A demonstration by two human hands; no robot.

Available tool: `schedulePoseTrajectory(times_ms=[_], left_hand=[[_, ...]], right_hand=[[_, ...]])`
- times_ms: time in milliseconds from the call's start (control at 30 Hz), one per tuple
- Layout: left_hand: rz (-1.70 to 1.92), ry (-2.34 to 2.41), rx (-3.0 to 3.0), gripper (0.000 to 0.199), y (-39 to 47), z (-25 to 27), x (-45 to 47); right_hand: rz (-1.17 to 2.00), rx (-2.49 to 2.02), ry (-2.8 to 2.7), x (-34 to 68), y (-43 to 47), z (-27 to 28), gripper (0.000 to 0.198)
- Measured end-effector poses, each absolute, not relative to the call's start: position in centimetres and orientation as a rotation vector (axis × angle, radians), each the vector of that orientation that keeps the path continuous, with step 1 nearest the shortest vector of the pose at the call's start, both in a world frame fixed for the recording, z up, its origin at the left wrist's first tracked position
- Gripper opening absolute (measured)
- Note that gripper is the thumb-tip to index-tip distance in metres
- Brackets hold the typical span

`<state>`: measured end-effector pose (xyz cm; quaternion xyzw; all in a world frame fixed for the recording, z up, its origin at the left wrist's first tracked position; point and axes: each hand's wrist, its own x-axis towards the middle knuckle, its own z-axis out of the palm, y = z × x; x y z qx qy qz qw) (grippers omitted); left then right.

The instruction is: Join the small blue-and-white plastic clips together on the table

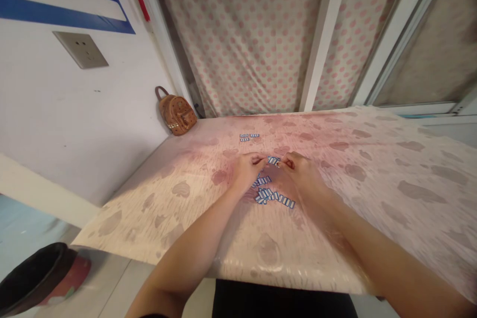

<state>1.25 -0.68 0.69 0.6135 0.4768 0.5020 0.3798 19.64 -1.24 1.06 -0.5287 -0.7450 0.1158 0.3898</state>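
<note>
A small blue-edged strip with white bars (273, 160) is stretched between my hands above the table. My left hand (250, 166) pinches its left end, and my right hand (298, 165) has thumb and fingers closed at its right end. Just below, nearer to me, lies a loose overlapping pile of similar blue-and-white pieces (276, 196), partly hidden by my left hand. Farther back, a few small matching pieces (244, 136) lie in short rows. The print on the pieces is too small to read.
The table has a pale pinkish cloth (268, 253) with leaf-like shapes. A small brown backpack (179, 113) stands at the back left against the wall, under a socket (81, 49). A dotted curtain (246, 35) hangs behind. A dark-rimmed bin (40, 273) is on the floor at left.
</note>
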Motion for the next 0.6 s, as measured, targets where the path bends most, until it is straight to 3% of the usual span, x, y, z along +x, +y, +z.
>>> schedulePoseTrajectory(times_ms=[600], left_hand=[[1.237, 1.119, 1.49, 0.011, -1.29, 1.51, 1.59]], right_hand=[[0.142, -1.326, -1.957, 19.61, -1.1, 1.11, 0.017]])
